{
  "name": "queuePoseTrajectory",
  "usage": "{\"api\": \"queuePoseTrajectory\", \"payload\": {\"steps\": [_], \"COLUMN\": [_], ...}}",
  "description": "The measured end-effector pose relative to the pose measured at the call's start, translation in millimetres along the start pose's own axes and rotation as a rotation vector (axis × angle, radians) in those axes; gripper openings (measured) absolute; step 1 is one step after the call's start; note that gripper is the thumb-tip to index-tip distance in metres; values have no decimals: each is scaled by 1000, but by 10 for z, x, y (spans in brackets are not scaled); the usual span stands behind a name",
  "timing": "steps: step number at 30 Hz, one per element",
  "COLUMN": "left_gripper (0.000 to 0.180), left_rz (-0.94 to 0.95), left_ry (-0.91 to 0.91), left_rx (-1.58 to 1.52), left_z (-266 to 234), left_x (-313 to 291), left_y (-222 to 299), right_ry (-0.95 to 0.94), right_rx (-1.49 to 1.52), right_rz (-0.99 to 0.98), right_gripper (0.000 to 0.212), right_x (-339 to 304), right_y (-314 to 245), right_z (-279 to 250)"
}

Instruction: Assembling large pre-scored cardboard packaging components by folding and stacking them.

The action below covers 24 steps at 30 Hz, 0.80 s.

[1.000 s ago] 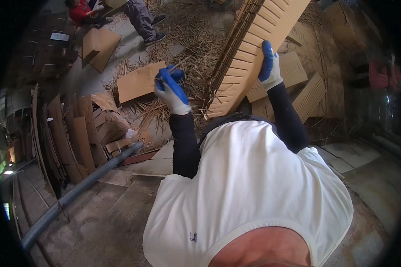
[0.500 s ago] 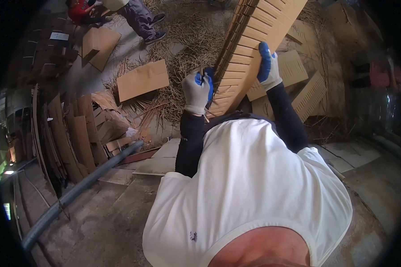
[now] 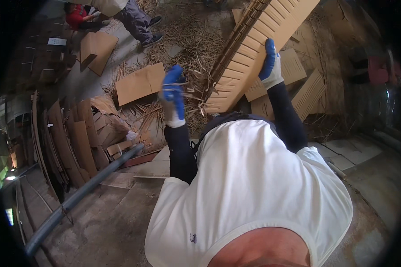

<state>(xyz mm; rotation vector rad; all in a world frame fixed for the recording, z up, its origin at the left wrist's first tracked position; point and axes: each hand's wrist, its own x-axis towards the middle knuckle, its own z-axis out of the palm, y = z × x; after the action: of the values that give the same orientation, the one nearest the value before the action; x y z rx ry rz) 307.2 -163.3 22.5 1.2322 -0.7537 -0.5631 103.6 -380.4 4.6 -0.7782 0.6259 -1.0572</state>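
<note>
A stack of slotted cardboard sheets (image 3: 249,58) stands tilted in front of me, with rows of cut slits along its face. My right hand (image 3: 270,66), in a white and blue glove, grips the stack's right edge. Left of the stack, my left hand (image 3: 173,95), in a matching glove, is closed and smeared by motion. Thin cardboard strips (image 3: 194,91) stick out from its fingers toward the lower left edge of the stack; whether they are still joined to it, I cannot tell.
Cardboard scraps (image 3: 182,49) heap on the floor beyond my hands. A flat cardboard piece (image 3: 138,84) lies at left, near upright cardboard sheets (image 3: 80,147) and a grey pipe (image 3: 84,191). Slotted sheets (image 3: 309,93) lie at right. Two people work at far left, one in grey trousers (image 3: 136,20).
My left hand has swung left, away from the stack's edge, with strips trailing from it. The stack's top has shifted slightly right, and my right hand keeps its hold.
</note>
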Motion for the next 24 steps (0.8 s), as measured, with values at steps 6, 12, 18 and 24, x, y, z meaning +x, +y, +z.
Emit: {"api": "queuePoseTrajectory", "payload": {"steps": [6, 12, 18, 24], "left_gripper": [74, 34, 22, 12], "left_rz": [258, 213, 192, 320], "left_ry": [-253, -144, -86, 9], "left_rx": [1090, 773, 652, 803], "left_z": [468, 482, 446, 412], "left_x": [-124, -4, -30, -22], "left_y": [142, -18, -110, -168], "right_ry": [70, 52, 49, 8], "right_rx": [90, 154, 101, 137], "right_rz": [44, 63, 21, 4], "right_gripper": [34, 34, 35, 36], "right_x": [22, 0, -39, -45], "right_y": [7, -17, -101, -45], "right_z": [106, 203, 245, 224]}}
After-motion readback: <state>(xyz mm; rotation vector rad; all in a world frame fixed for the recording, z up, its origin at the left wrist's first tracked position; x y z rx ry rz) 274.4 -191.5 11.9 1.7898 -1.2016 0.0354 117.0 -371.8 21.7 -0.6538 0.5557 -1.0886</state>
